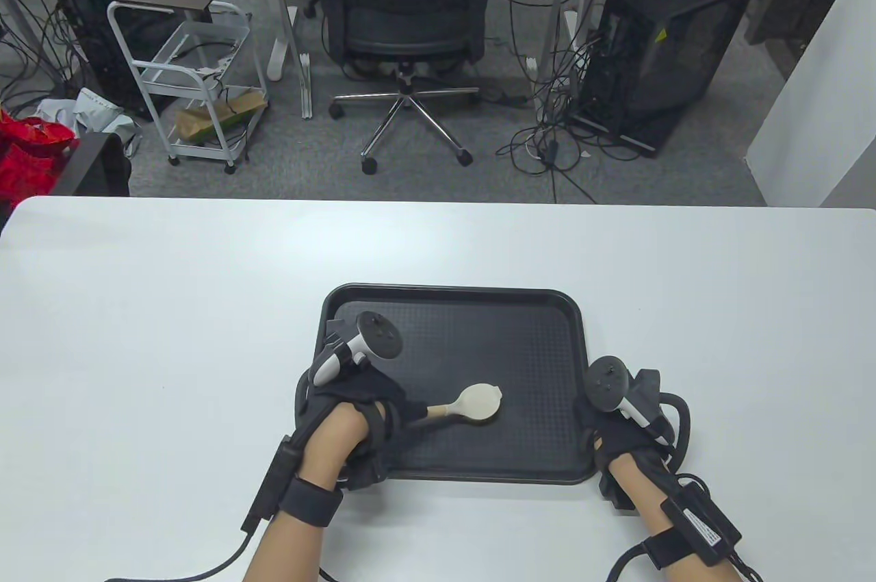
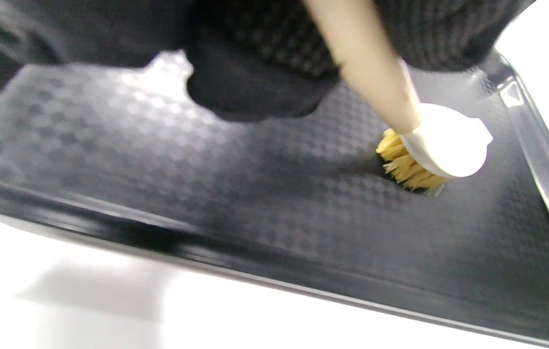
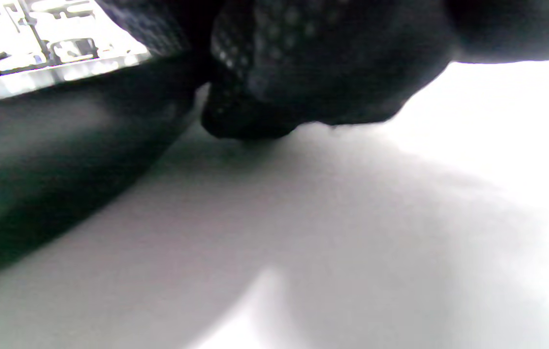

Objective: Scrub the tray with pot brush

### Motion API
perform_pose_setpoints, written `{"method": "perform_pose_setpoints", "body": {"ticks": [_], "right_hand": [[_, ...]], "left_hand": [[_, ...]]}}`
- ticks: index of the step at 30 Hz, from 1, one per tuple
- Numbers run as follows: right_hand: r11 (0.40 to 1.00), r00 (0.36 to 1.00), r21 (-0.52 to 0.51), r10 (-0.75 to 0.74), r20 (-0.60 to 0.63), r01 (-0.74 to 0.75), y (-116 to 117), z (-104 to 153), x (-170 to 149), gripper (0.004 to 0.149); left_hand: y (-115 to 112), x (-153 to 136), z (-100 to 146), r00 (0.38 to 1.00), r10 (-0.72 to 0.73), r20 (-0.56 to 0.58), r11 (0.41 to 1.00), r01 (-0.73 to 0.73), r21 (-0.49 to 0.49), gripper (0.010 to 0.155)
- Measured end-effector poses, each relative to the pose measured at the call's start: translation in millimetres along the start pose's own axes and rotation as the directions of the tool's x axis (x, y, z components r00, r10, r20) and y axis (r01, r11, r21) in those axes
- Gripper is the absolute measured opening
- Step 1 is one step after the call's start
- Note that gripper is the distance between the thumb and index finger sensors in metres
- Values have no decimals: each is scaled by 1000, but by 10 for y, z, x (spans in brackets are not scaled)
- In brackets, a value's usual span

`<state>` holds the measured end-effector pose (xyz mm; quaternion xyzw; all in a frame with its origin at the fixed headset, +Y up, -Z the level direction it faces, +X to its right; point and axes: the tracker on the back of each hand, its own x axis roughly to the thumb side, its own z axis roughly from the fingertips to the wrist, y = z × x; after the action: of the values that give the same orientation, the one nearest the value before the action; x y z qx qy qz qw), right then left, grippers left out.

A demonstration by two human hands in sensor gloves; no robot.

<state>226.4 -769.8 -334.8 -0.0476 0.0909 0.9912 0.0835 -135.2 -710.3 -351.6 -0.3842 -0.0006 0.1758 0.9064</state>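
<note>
A black textured tray (image 1: pixel 452 329) lies on the white table. My left hand (image 1: pixel 383 404) grips the wooden handle of a pot brush (image 1: pixel 479 402) and holds its white head down on the tray floor, a little right of the tray's middle. In the left wrist view the brush's yellow bristles (image 2: pixel 408 167) press on the tray floor (image 2: pixel 206 194). My right hand (image 1: pixel 609 428) rests at the tray's right front corner, fingers on the rim. In the right wrist view the gloved fingers (image 3: pixel 274 97) touch the tray's edge (image 3: pixel 61 160) by the table.
The white table (image 1: pixel 171 335) spreads around the tray on all sides. Beyond its far edge stand an office chair (image 1: pixel 410 27), a white cart (image 1: pixel 198 82) and computer towers on the floor.
</note>
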Motion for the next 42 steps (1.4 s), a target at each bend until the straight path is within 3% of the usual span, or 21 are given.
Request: {"method": "perform_pose_setpoints", "body": {"ticks": [22, 39, 42], "right_hand": [[1000, 1000, 3, -4, 0, 4, 1, -2, 0, 59], [1000, 1000, 1, -1, -1, 1, 0, -1, 0, 59], [1000, 1000, 3, -3, -1, 3, 0, -2, -2, 59]], "left_hand": [[440, -1051, 305, 967, 182, -179, 980, -163, 117, 61], [535, -1753, 545, 900, 355, -253, 928, -307, 211, 59], [532, -1803, 552, 897, 387, -214, 916, -348, 200, 59]]}}
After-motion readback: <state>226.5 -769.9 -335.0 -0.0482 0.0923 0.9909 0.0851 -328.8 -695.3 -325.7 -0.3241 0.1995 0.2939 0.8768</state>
